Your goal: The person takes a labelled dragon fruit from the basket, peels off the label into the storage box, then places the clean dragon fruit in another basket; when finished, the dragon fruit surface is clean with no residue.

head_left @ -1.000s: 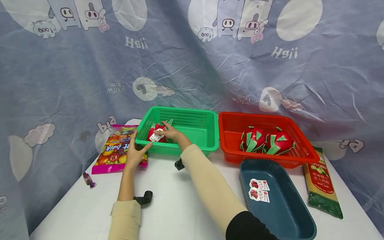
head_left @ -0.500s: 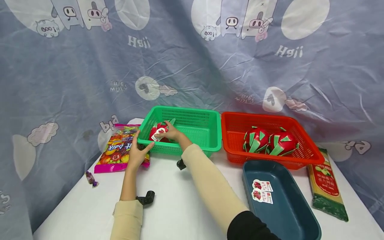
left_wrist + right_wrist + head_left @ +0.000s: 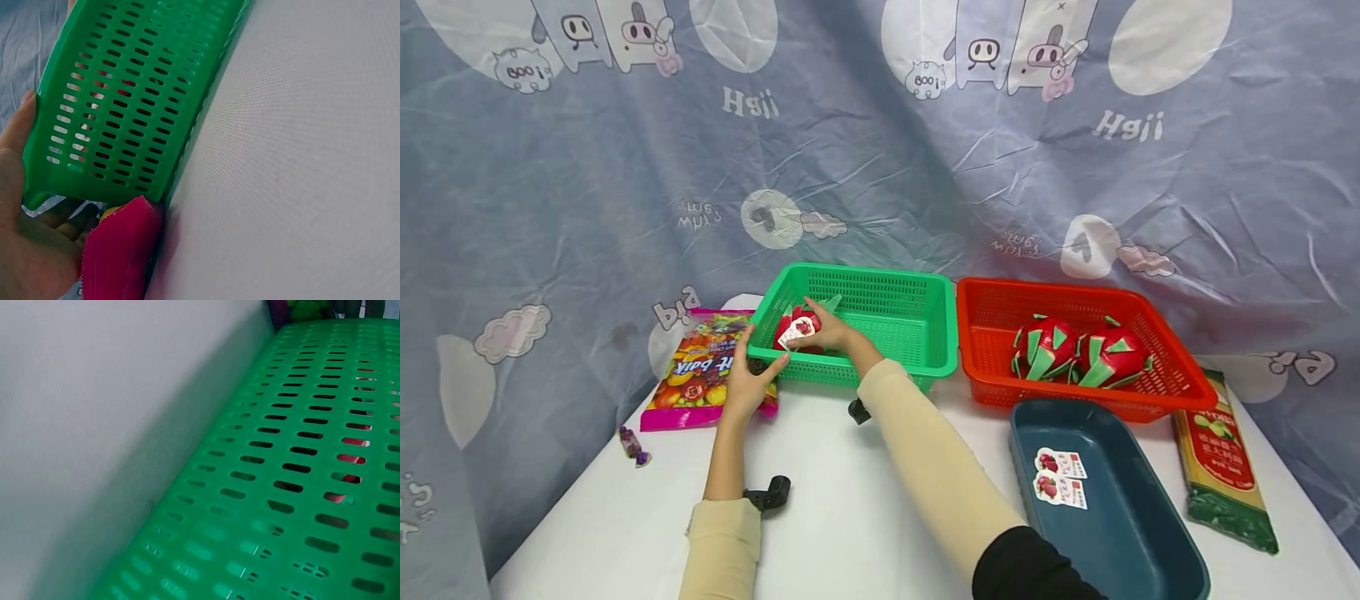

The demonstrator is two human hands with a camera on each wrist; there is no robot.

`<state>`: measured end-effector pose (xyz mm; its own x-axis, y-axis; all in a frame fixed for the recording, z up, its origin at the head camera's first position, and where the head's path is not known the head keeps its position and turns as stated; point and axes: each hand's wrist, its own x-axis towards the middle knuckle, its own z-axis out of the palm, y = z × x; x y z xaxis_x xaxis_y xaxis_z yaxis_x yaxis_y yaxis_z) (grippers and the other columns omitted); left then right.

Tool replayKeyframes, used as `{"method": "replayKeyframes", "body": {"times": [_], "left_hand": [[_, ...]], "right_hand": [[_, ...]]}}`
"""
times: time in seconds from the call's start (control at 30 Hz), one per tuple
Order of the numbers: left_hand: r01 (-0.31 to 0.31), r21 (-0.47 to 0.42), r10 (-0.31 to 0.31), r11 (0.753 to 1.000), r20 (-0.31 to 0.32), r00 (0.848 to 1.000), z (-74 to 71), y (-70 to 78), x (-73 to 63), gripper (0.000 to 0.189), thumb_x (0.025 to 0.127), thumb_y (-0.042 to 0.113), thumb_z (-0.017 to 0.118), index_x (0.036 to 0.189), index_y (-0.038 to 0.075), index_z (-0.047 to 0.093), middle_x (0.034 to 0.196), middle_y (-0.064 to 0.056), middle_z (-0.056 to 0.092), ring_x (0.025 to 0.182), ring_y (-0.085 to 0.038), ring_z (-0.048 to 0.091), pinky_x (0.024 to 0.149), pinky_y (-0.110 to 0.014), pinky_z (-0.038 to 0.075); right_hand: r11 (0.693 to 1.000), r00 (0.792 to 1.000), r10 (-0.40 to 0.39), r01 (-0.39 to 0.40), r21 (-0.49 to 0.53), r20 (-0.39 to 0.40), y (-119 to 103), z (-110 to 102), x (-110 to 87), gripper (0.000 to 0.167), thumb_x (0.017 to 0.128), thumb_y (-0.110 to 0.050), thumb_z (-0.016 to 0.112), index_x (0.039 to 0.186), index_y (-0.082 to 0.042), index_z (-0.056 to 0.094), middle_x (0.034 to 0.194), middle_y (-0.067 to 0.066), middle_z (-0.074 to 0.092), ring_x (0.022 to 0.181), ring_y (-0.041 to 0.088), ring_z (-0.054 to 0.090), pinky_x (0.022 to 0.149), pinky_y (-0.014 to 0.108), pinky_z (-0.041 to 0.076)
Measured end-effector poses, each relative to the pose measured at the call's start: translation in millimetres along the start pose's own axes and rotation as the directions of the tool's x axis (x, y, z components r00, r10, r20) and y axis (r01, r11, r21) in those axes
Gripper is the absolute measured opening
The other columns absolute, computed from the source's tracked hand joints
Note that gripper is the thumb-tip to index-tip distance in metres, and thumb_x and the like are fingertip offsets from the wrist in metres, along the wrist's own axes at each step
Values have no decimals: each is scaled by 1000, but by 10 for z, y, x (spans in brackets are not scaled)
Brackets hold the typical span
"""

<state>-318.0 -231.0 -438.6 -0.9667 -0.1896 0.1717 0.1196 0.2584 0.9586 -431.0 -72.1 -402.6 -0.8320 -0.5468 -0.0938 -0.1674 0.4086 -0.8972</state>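
In the head view my left hand [image 3: 749, 385] grips the near left corner of the green basket [image 3: 895, 333], thumb along the front rim. The left wrist view shows the thumb at the rim and the other fingers around the corner. Inside the basket's left part lies a red dragon fruit [image 3: 782, 323] with green leaf tips. A white label [image 3: 800, 331] with a fruit picture sits on its near side. My right hand [image 3: 829, 330] reaches over the front rim and holds the fruit, thumb by the label's lower edge. In the right wrist view the basket's wall [image 3: 300, 450] hides this hand.
A red basket [image 3: 1015, 293] with two dragon fruits [image 3: 1078, 350] stands to the right. Before it is a dark blue tray [image 3: 1120, 500] with two labels [image 3: 1060, 477]. A green-and-gold packet [image 3: 1225, 467] lies far right; a candy bag [image 3: 700, 367] and a wrapped candy [image 3: 634, 446] lie left.
The whole head view shifts slightly, moving everything a little to the right. My right hand's fingers spread a bit over the fruit and more of the label shows. The left hand keeps its grip.
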Motion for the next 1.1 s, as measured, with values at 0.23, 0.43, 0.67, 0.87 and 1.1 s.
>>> {"method": "replayKeyframes", "body": {"times": [0.23, 0.43, 0.67, 0.87, 1.1], "left_hand": [[-2, 15, 3, 1000, -8, 1000, 14, -125, 35, 89, 76, 49, 70, 146, 35, 16, 150, -9, 18, 135, -33, 20, 106, -51, 20], [-14, 15, 14, 1000, -10, 1000, 18, -142, 50, 88, 77, 48, 70, 146, 35, 17, 150, -9, 19, 135, -33, 20, 107, -51, 20], [-18, 29, 18, 999, -17, 1000, 15, -143, 59, 87, 77, 49, 69, 145, 37, 17, 150, -8, 20, 134, -33, 22, 106, -52, 20], [-14, 5, 14, 1000, -11, 1000, -4, -123, 75, 86, 77, 48, 70, 145, 38, 19, 149, -7, 23, 134, -30, 24, 106, -49, 23], [18, -66, -16, 998, 23, 1000, -28, 37, 33, 86, 80, 33, 72, 147, 28, 18, 149, -13, 20, 134, -32, 22, 107, -47, 21]], "right_hand": [[998, 1000, -25, 25, -64, -5, 146, 13, 125, 99, 73, -36, 77, 148, -29, 13, 138, 7, 38, 119, 23, 44, 99, 38, 36], [999, 998, -20, 19, -32, -54, 80, 17, 53, 90, 75, -23, 77, 146, -19, 21, 131, 11, 43, 110, 24, 51, 94, 36, 41], [997, 990, 12, -22, -69, -139, 58, 5, 46, 84, 73, -24, 80, 141, -20, 31, 134, 11, 37, 108, 27, 48, 83, 35, 47], [1000, 975, 22, -18, 19, -223, 20, -28, 52, 85, 68, -27, 83, 138, -20, 36, 133, 11, 41, 111, 28, 48, 83, 37, 47], [970, 946, 88, -10, 244, -312, -109, -196, -40, 85, 65, -25, 85, 135, -26, 38, 129, 9, 40, 103, 27, 52, 67, 41, 54]]}}
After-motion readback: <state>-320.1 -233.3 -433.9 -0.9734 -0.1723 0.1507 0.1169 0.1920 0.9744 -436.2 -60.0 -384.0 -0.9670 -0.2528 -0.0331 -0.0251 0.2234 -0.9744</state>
